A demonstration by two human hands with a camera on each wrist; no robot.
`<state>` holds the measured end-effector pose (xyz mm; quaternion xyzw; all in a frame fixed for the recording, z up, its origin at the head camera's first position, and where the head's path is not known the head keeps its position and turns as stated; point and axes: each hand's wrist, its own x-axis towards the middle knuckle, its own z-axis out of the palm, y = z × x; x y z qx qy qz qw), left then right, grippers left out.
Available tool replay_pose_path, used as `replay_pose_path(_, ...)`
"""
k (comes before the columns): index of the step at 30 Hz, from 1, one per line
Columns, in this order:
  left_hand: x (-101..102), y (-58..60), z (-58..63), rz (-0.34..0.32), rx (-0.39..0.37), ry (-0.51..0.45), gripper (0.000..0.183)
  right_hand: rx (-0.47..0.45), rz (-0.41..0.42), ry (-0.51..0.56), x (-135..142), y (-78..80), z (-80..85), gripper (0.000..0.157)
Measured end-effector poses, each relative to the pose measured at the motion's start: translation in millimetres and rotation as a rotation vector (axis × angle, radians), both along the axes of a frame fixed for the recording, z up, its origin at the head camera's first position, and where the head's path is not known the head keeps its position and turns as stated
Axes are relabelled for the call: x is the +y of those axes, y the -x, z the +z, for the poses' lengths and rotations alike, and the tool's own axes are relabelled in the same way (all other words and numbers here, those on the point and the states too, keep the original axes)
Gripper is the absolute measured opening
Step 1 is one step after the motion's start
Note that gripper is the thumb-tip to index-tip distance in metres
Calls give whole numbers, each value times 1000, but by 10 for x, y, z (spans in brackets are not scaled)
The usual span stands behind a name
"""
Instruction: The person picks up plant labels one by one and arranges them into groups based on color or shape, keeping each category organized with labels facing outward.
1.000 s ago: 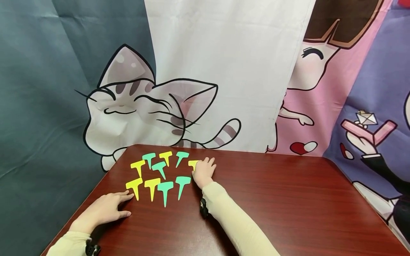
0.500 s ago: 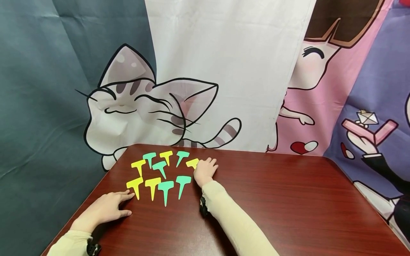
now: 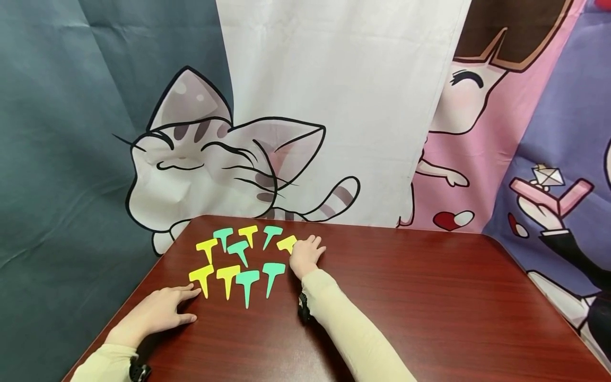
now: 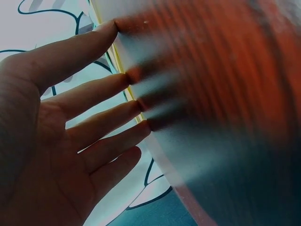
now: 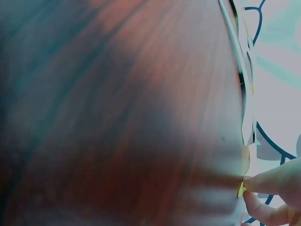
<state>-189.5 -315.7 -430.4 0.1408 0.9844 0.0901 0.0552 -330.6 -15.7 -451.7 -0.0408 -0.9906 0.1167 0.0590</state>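
Observation:
My right hand (image 3: 304, 258) pinches a yellow T-shaped plant label (image 3: 286, 244) at the far right of a group of labels. Its thumb and a finger meet at the label's yellow edge (image 5: 241, 190) in the right wrist view; the stem is mostly hidden by the hand. At the left, my left hand (image 3: 156, 314) rests on the table with fingers spread. Its fingertips lie beside the nearest yellow label (image 3: 201, 276), perhaps touching its stem. In the left wrist view the extended fingers (image 4: 103, 117) touch the tabletop and hold nothing.
Between the hands lie several more labels, among them a green one (image 3: 247, 279), another yellow one (image 3: 227, 274) and a green one farther back (image 3: 272, 232). They lie flat on the red-brown wooden table (image 3: 429, 297). A printed cat curtain (image 3: 305, 106) hangs behind.
The yellow label by the right hand has turned slightly and shows more of its head. That hand has shifted a little to the right. My left hand stays in place.

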Motion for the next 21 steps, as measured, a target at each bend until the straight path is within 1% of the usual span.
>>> replay_pose_path(3,-3,7,2,0,2,1,63,-15,16,-2,3,-5,5,11)
replay_pose_path(7,-2,5,7,4,-13,1,64,-37,47,-17,21,-16,9,14)
replay_pose_path(15,0,-2,14,0,-14,-5,64,-24,105,-28,67,-32,-7,18)
replay_pose_path(21,-5,6,6,-7,-17,2,64,-64,147,-27,91,-25,-9,23)
